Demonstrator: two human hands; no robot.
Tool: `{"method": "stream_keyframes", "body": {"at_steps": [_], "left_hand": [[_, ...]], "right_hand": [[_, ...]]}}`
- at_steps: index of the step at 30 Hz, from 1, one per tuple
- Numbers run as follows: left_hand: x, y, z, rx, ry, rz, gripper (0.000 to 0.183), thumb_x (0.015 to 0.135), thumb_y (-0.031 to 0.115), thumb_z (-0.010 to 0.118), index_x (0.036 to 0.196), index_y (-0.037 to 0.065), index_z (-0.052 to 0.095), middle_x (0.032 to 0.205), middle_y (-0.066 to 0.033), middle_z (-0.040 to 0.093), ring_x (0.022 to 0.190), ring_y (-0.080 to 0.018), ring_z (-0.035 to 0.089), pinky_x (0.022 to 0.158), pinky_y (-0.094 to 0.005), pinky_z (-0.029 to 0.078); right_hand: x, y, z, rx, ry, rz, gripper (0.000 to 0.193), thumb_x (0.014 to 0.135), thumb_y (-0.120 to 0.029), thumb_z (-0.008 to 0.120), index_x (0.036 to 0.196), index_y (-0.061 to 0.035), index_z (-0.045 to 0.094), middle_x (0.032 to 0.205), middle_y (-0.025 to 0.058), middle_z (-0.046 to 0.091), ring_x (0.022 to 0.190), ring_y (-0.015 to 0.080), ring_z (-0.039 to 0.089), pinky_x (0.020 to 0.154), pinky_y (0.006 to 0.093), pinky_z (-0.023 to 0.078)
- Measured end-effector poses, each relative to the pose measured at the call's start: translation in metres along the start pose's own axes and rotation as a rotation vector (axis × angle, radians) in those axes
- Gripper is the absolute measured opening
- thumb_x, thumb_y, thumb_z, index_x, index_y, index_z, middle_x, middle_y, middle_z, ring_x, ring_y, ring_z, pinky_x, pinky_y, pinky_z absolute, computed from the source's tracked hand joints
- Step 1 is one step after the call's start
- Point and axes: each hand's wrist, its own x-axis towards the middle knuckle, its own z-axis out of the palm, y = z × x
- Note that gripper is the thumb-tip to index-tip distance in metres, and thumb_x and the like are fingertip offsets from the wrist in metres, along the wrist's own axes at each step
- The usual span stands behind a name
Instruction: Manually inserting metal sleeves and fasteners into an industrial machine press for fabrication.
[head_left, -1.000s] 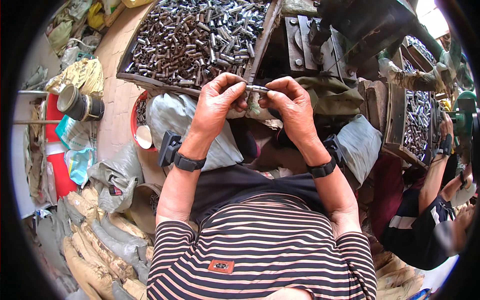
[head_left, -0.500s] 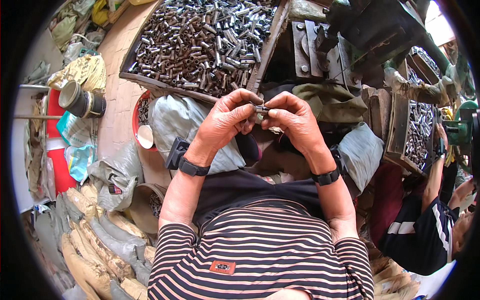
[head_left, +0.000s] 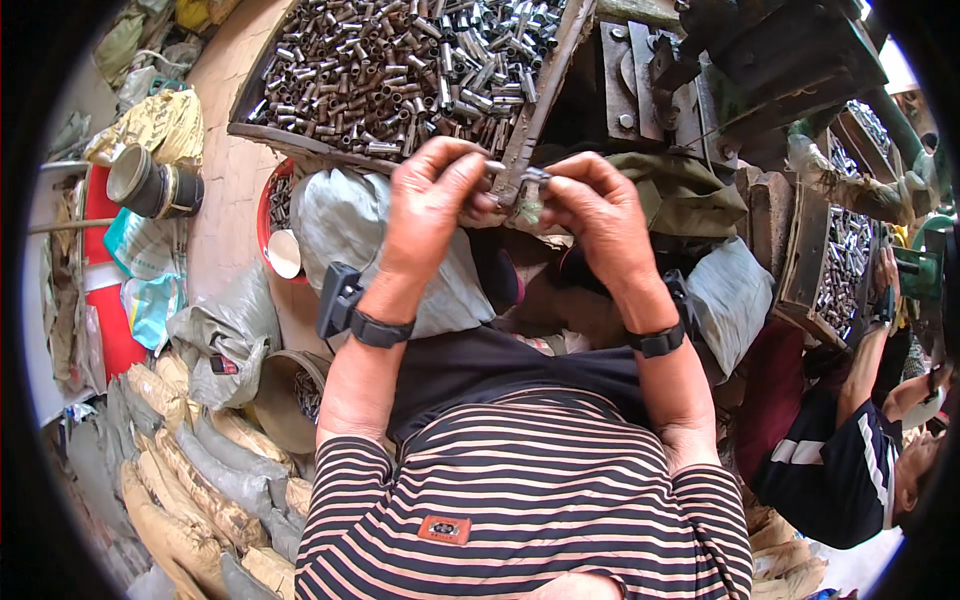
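In front of the wooden tray (head_left: 300, 148), my left hand (head_left: 432, 205) pinches a small metal sleeve (head_left: 494, 166) between thumb and fingertips. Across a narrow gap, my right hand (head_left: 603, 208) grips another small metal piece (head_left: 537, 174) at its fingertips; its exact shape is partly covered. Short metal sleeves (head_left: 400, 75), some brownish and some shiny, fill the tray just beyond both hands. A wooden post or edge (head_left: 515, 165) shows between the hands.
A machine with bolted steel plates (head_left: 628, 85) stands at the far right of the tray. Left are a red bucket (head_left: 266, 225) and stacked sacks (head_left: 190, 490). At right, a co-worker (head_left: 835, 455) reaches toward a green machine (head_left: 918, 270) beside another box of sleeves (head_left: 842, 265).
My hands were together, with small metal joined or touching between them. They have drawn apart, and each now holds its own piece.
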Motion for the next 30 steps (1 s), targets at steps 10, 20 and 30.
{"method": "stream_keyframes", "body": {"at_steps": [10,20,30], "left_hand": [[-0.003,-0.002,-0.001,-0.132,-0.091,-0.034,0.013,0.092,0.014,0.058,0.101,0.005,0.06,0.084,-0.0032,0.065,0.063,-0.0088,0.062,0.055,-0.0199,0.05],[-0.007,0.002,0.01,-0.025,-0.113,-0.014,0.013,0.092,0.014,0.059,0.1,0.004,0.06,0.081,-0.0023,0.064,0.062,-0.0073,0.06,0.056,-0.0201,0.049],[-0.011,0.003,0.013,0.077,-0.126,0.048,0.012,0.092,0.014,0.059,0.098,0.003,0.06,0.076,-0.0012,0.062,0.062,-0.0068,0.058,0.057,-0.0206,0.047]], "right_hand": [[0.001,0.003,0.003,-0.129,-0.087,-0.108,0.011,0.089,-0.008,0.06,0.095,0.0,0.06,0.082,0.0053,0.063,0.069,0.01,0.061,0.064,0.0241,0.052],[-0.009,0.006,0.001,0.004,-0.048,-0.087,0.011,0.09,-0.009,0.06,0.097,-0.0005,0.059,0.077,0.0051,0.064,0.068,0.0107,0.062,0.066,0.0243,0.052],[-0.011,0.008,-0.005,-0.048,-0.121,-0.094,0.013,0.09,-0.009,0.06,0.1,0.0004,0.058,0.081,0.0058,0.064,0.072,0.0119,0.063,0.068,0.0252,0.054]]}}
